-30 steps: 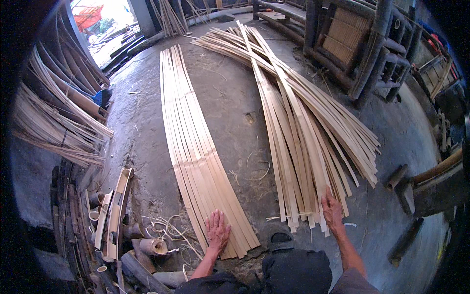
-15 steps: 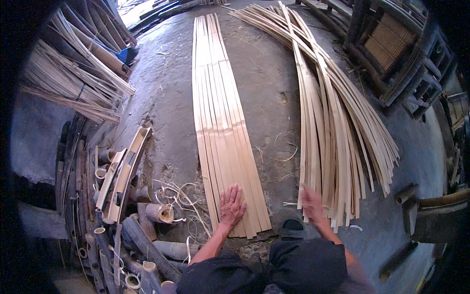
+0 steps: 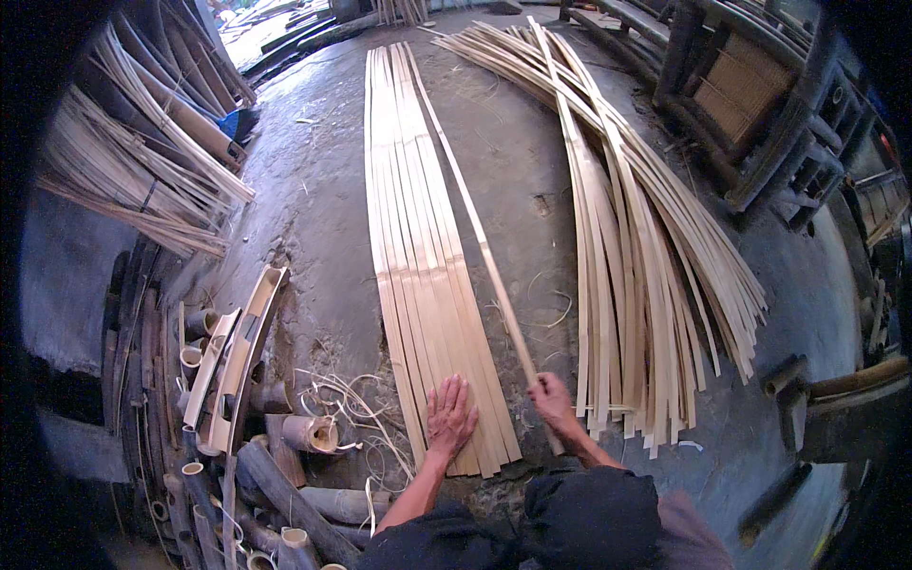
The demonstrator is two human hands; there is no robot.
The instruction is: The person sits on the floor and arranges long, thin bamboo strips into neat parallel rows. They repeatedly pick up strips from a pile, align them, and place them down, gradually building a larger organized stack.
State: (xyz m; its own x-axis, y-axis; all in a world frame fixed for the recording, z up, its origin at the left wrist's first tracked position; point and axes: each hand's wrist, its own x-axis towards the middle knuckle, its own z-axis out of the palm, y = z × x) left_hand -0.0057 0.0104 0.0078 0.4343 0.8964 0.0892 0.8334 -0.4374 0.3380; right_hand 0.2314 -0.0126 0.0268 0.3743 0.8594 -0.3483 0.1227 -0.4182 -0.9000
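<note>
Long, pale bamboo strips (image 3: 427, 313) lie side by side in a flat row on the floor. My left hand (image 3: 451, 418) rests flat on the near end of this row, fingers stretched out. To its right, my right hand (image 3: 554, 401) is closed around a single bamboo strip (image 3: 496, 277). That strip slants away from the row, and its far end meets the row's far right corner. A short end of it sticks out below my fist. Further right is a loose, fanned pile of bamboo strips (image 3: 655, 275), some crossing over others.
Bamboo tubes (image 3: 312, 433) and split bamboo pieces (image 3: 249, 347) crowd the left side, with curly shavings (image 3: 356, 399) beside them. Bundled thin strips (image 3: 133, 171) lean at the far left. A dark bamboo frame (image 3: 760, 104) stands at the far right.
My right hand has moved left from beside the loose pile and now grips a single strip set apart from the row. My left hand stays flat on the row.
</note>
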